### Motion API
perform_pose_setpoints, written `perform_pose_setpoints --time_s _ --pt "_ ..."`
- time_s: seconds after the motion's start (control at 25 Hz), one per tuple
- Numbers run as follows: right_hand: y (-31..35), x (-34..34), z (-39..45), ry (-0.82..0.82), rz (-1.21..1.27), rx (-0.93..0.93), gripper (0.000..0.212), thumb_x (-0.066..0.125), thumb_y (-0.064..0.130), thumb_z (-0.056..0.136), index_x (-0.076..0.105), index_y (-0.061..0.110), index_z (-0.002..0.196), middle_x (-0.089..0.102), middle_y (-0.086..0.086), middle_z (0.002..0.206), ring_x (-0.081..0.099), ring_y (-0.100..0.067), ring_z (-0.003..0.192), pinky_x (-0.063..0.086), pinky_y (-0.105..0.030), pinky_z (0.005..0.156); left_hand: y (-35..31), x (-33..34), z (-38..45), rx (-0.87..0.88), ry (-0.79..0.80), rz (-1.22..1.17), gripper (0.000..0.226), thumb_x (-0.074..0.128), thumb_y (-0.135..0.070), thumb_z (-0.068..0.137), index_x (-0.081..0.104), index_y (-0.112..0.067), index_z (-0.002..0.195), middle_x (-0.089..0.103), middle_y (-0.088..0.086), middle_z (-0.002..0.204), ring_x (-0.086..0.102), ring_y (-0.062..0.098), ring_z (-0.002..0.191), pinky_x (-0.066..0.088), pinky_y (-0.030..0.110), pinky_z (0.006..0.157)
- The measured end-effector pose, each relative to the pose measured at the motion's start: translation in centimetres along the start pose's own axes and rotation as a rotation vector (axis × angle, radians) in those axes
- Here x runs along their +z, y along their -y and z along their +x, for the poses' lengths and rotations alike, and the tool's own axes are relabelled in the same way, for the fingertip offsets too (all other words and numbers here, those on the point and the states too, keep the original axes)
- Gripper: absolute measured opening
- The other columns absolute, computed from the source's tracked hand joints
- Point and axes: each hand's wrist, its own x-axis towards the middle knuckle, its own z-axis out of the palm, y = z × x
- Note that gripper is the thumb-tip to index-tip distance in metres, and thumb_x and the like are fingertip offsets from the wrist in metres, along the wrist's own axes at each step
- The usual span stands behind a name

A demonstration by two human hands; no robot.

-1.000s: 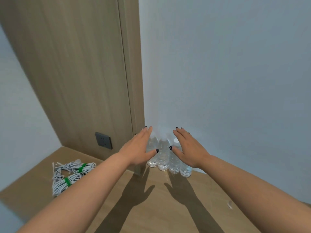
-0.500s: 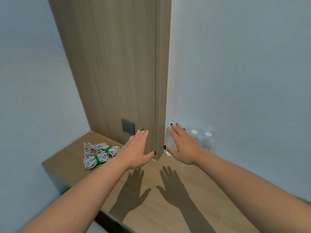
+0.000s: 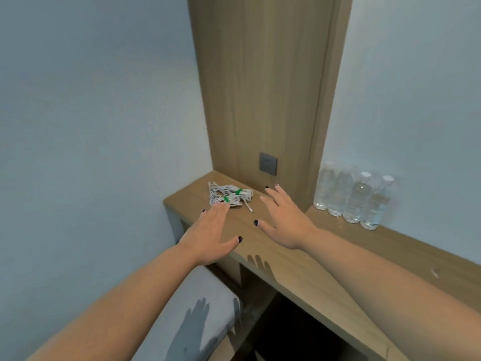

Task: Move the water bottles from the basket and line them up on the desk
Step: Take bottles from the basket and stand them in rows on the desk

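Both hands, left hand (image 3: 210, 235) and right hand (image 3: 285, 225), empty, fingers spread above desk (image 3: 338, 261). Four water bottles (image 3: 352, 196) lined up far right; cable bundle (image 3: 230, 198) far left by wall socket (image 3: 268, 164).

Cable bundles (image 3: 230, 197) — wall socket (image 3: 268, 164) — grey seat (image 3: 197, 308)

four clear water bottles (image 3: 354, 196) stand upright, touching, on desk (image 3: 406, 246).

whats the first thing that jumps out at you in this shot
Two bare hands, the left hand and the right hand, spread open and empty above the wooden desk. To their right, four clear water bottles stand in a tight row against the pale wall. At the desk's far left end lies a bundle of white cables with green ties, below a grey wall socket.
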Motion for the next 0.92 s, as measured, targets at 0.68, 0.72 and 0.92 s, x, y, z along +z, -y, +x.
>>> perform_pose_setpoints --time_s 0.68,0.72,0.92 --pt "19.5 7.8 7.0 0.324 0.077 -0.56 0.07 0.039 0.047 0.1 0.016 0.011 0.155 -0.001 -0.004 0.165 -0.014 -0.02 0.151 0.002 -0.035 0.121 11.7 -4.1 -18.1 -0.632 -0.168 -0.036 0.088 0.049 -0.053 0.094 -0.001 -0.017 0.156 0.0 -0.001 0.165 -0.005 0.012 0.151 0.007 0.032 0.122" --pt "20.7 8.4 7.2 0.346 0.075 -0.604 0.07 0.039 0.047 0.1 0.015 0.011 0.155 -0.001 -0.004 0.165 -0.014 -0.02 0.151 0.002 -0.036 0.121 12.0 -3.9 -19.2 -0.669 -0.194 -0.036 0.088 0.049 -0.053 0.094 0.0 -0.016 0.156 0.002 0.0 0.165 -0.004 0.012 0.151 0.007 0.032 0.122" --pt "27.4 12.5 6.3 0.413 0.051 -0.802 0.07 0.042 0.046 0.1 0.018 0.009 0.154 0.001 -0.008 0.165 -0.01 -0.023 0.151 0.002 -0.036 0.122 14.2 -2.0 -25.5 -0.859 -0.266 -0.077 0.091 0.054 -0.053 0.092 0.003 -0.012 0.156 0.006 0.002 0.164 -0.002 0.015 0.151 0.008 0.033 0.121"
